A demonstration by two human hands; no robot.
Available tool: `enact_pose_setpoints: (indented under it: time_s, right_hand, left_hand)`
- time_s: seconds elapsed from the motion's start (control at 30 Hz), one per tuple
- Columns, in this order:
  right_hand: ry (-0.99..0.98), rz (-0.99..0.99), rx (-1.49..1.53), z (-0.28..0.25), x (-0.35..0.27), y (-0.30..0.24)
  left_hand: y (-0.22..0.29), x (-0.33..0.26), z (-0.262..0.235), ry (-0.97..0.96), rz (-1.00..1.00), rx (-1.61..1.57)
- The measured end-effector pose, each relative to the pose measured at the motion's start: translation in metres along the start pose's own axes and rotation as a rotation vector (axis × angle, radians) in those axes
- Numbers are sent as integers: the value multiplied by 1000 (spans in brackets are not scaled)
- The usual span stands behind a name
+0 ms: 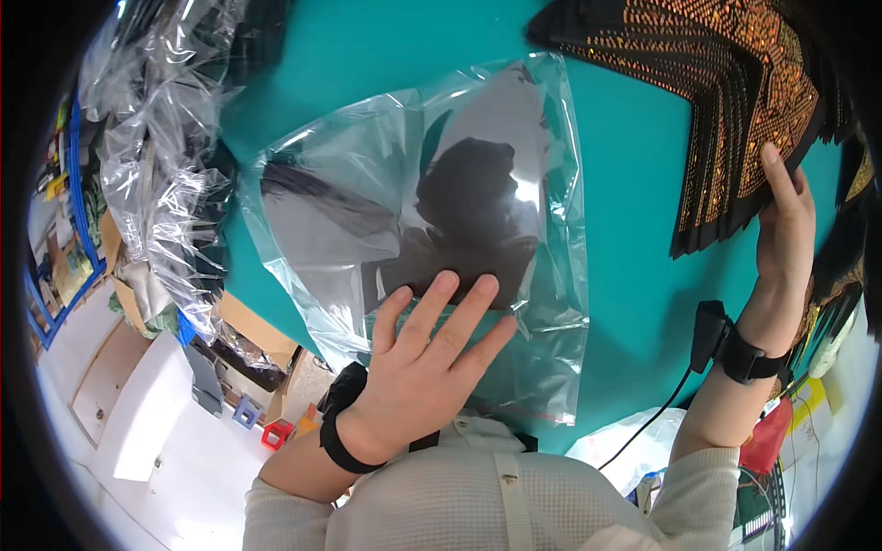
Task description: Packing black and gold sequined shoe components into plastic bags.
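A clear plastic bag point(544, 363) lies on the green table point(634, 275) in front of me, with a folded black fabric piece point(459, 184) inside it. My left hand point(423, 367) rests flat on the bag's near part, fingers spread, holding nothing. At the right, a fanned stack of black fabric pieces with orange-gold sequins point(735, 101) lies on the table. My right hand point(785, 225) pinches the stack's near right edge. Its thumb is on top and the other fingers are mostly hidden beneath, so I cannot tell how many layers it holds.
A pile of shiny clear plastic bags with dark contents point(161, 165) lies along the table's left side. More dark and gold fabric point(850, 211) hangs at the right edge. Below left are a cardboard box point(257, 326) and a blue frame point(69, 248). A black cable point(657, 418) runs from my right wrist.
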State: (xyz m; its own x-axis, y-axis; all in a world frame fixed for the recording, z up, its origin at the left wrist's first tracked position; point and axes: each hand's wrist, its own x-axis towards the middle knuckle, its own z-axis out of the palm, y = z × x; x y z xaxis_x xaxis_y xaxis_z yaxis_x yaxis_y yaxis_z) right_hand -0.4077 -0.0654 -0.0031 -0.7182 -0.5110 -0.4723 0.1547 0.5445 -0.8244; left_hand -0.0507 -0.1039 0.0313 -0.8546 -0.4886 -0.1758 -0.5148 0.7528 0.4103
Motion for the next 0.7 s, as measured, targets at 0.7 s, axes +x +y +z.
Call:
enact_pose_setpoints:
  time_s: [0.7]
  right_hand:
    - [16, -162, -187, -20, 16, 20]
  left_hand:
    - [10, 9, 1, -33, -76, 116]
